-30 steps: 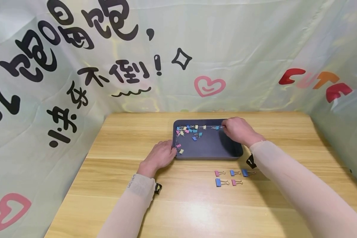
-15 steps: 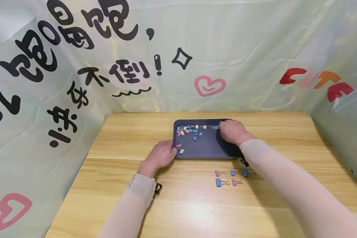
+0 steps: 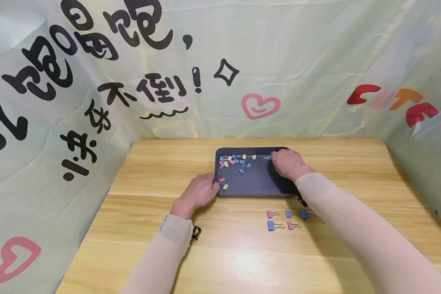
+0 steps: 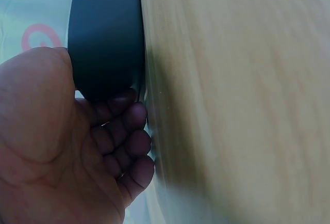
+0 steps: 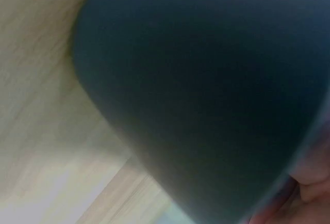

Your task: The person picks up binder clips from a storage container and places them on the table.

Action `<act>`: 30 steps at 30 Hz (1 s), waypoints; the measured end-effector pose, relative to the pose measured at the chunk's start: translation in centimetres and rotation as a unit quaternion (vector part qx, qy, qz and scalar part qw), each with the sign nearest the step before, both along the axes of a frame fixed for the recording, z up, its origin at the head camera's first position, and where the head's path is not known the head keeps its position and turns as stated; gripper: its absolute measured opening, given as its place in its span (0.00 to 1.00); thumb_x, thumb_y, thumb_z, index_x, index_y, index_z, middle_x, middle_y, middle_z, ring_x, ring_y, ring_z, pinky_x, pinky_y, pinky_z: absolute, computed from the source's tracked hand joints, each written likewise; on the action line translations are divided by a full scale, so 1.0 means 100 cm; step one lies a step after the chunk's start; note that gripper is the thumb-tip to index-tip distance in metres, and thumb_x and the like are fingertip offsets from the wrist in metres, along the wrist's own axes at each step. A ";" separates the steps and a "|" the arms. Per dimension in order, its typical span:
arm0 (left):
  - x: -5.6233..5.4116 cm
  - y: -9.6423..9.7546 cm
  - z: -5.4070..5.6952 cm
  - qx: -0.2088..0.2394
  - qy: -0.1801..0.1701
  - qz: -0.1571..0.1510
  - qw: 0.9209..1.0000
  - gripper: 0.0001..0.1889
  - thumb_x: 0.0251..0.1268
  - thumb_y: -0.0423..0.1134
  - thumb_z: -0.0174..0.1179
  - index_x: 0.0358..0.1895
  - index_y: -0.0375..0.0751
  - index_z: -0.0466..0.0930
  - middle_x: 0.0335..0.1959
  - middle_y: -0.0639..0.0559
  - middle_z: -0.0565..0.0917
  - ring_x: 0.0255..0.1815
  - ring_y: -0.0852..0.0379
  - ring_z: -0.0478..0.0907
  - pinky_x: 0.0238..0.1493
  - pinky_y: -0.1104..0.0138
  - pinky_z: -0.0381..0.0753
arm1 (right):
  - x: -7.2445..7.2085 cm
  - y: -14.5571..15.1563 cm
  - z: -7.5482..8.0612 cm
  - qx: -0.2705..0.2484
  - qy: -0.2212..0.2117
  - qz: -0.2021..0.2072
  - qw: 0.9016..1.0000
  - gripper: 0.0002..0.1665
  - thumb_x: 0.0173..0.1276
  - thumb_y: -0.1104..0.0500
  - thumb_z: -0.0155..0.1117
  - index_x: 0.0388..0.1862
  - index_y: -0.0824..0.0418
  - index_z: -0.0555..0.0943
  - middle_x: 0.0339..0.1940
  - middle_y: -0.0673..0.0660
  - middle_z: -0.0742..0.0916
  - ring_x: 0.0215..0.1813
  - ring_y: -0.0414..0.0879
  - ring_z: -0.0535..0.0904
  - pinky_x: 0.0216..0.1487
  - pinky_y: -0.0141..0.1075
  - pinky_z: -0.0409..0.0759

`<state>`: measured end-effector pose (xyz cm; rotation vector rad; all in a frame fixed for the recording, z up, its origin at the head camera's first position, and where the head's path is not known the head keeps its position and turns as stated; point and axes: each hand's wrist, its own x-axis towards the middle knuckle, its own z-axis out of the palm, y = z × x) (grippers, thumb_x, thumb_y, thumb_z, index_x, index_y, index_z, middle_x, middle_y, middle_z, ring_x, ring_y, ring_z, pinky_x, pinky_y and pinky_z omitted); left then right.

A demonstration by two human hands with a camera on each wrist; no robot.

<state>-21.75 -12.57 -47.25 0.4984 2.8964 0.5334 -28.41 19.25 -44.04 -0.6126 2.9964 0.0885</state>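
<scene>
On my screen, the cloth backdrop (image 3: pixel 316 53) carried black characters (image 3: pixel 163 88), 快乐不倒! among them, and CUTE in coloured letters (image 3: pixel 406 98) at the right; small print (image 3: pixel 163 223) on the left cuff was too tiny for me to read fully. A dark tray (image 3: pixel 255 195) sat on the counter (image 3: pixel 224 261), with mixed clips (image 3: pixel 226 164) in pink, blue, teal and pale yellow, mostly bunched toward its far left corner. Five loose clips lay in front of it: two pink clips (image 3: pixel 269 214) and three blue clips (image 3: pixel 270 226). My left hand (image 3: pixel 198 190) gripped the tray's near left corner, fingers curled against it. My right hand (image 3: pixel 289 162) was at the tray's far right, beside a teal clip (image 3: pixel 268 157); its fingertips were hidden, so I couldn't tell how wide they stood or what they held.
</scene>
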 end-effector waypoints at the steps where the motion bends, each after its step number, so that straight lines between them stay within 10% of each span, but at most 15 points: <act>1: 0.000 0.000 0.000 -0.001 0.000 0.000 1.000 0.25 0.83 0.48 0.42 0.68 0.33 0.74 0.64 0.41 0.82 0.64 0.45 0.77 0.74 0.52 0.72 | 0.000 0.000 0.000 0.000 0.003 0.003 1.000 0.10 0.76 0.66 0.56 0.47 0.71 0.82 0.39 0.68 0.89 0.47 0.63 0.87 0.51 0.57 0.87; 30: 0.000 0.000 -0.001 0.002 -0.004 0.005 1.000 0.25 0.83 0.48 0.42 0.68 0.33 0.74 0.63 0.42 0.83 0.60 0.46 0.77 0.73 0.52 0.73 | 0.007 0.005 0.001 -0.086 -0.024 0.019 0.996 0.15 0.74 0.69 0.58 0.55 0.66 0.85 0.45 0.64 0.87 0.50 0.58 0.84 0.50 0.54 0.86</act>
